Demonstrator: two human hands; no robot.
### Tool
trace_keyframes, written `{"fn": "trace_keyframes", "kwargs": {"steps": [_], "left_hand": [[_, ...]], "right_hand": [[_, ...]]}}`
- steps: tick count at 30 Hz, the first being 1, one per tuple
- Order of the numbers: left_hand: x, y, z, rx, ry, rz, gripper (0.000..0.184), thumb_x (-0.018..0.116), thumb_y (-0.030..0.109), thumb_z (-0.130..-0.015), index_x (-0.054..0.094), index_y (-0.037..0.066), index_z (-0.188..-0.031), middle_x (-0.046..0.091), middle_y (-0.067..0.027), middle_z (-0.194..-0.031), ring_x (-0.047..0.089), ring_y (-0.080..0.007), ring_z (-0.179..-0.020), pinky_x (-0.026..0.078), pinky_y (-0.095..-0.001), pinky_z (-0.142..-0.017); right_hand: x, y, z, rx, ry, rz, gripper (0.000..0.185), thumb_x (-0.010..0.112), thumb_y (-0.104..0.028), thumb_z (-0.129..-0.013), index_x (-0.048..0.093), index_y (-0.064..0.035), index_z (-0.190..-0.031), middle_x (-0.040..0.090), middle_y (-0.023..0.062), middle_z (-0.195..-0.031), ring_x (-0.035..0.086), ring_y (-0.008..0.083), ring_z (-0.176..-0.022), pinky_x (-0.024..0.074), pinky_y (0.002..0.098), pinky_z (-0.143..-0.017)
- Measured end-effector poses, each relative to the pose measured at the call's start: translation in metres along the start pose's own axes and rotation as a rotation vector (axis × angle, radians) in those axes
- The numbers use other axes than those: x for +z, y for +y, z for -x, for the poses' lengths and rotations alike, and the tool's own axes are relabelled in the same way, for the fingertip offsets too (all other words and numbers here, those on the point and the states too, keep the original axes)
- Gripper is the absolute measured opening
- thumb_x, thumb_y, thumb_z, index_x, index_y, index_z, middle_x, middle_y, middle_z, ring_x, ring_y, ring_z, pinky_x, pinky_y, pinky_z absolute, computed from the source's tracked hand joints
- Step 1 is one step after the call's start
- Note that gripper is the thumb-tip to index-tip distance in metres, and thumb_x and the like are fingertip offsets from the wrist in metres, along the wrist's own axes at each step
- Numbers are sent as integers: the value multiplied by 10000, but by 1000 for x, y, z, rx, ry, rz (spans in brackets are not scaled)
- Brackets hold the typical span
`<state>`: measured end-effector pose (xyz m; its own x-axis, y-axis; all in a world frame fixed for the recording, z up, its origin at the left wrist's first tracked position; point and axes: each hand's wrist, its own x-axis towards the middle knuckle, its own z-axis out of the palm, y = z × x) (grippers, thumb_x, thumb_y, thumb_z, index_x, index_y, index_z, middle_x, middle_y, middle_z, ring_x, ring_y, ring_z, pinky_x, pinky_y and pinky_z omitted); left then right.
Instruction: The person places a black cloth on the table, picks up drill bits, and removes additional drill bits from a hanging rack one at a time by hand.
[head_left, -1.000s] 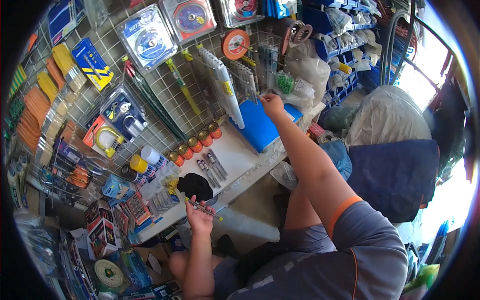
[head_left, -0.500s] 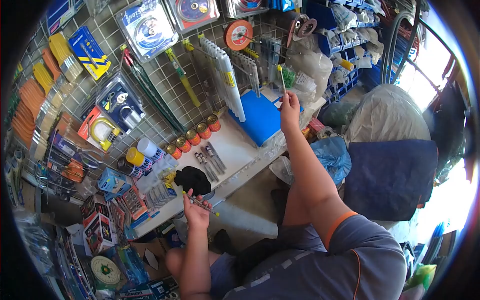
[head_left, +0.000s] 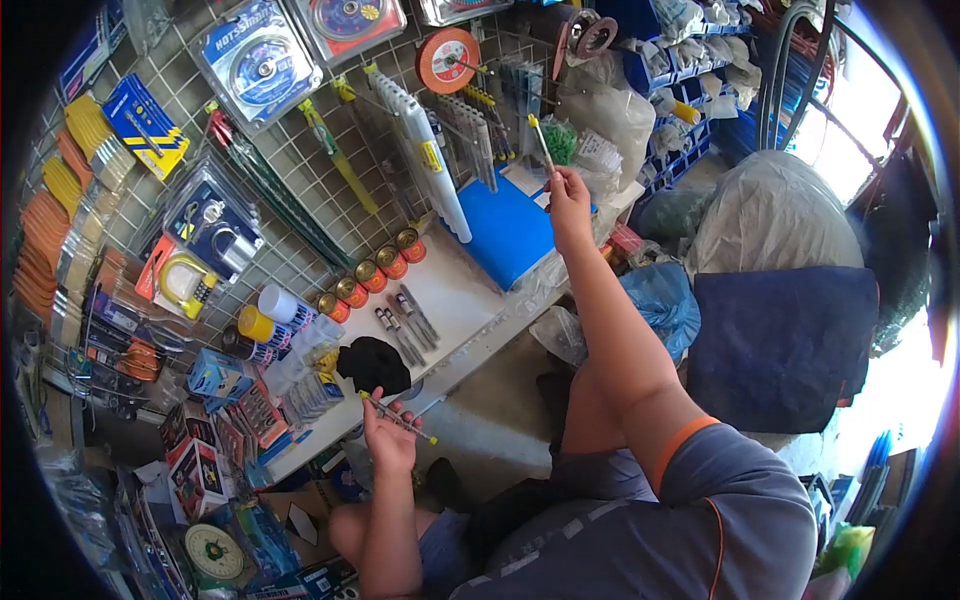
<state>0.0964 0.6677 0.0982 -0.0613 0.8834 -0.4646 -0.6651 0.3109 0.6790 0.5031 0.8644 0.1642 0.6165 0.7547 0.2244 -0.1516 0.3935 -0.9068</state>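
Observation:
My right hand [head_left: 571,208] is raised over the back of the shelf, its fingers pinched round the lower end of a slim drill bit [head_left: 541,144] with a yellow tip. Beside it hang rows of packaged drill bits [head_left: 480,135] on the wire rack. My left hand [head_left: 390,443] is lower down, palm up near the shelf's front edge, with its fingers curled around slim bits [head_left: 398,417] with yellow ends; their exact number is unclear. Just above that hand lies a black cloth-like bundle [head_left: 374,365]. Several loose metal bits [head_left: 408,322] lie on the white shelf.
Red-orange cans [head_left: 352,291] stand in a row along the shelf, with spray cans [head_left: 262,322] to their left. A blue box-like object [head_left: 497,235] lies at the shelf's right. Brushes, locks and discs hang on the wire grid [head_left: 300,170]. Bags [head_left: 660,310] sit on the right.
The view has shifted, so the rack and shelf appear further left. My right hand with its drill bit sits slightly further left and higher in the picture. My left hand keeps its hold.

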Motion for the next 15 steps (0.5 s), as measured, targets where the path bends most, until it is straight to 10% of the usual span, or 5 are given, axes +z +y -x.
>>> {"fn": "trace_keyframes", "kwargs": {"steps": [15], "left_hand": [[3,1,-2,-25,-2,-29,445,479,524,-975,501,216,-1295,519,-14,-907,470,-182,-725,418,-387,-700]], "right_hand": [[-2,10,-6,-43,-19,113,200,537,-209,-1004,601,-78,-1141,612,-5,-829,488,68,-674,419,229,-609]]}}
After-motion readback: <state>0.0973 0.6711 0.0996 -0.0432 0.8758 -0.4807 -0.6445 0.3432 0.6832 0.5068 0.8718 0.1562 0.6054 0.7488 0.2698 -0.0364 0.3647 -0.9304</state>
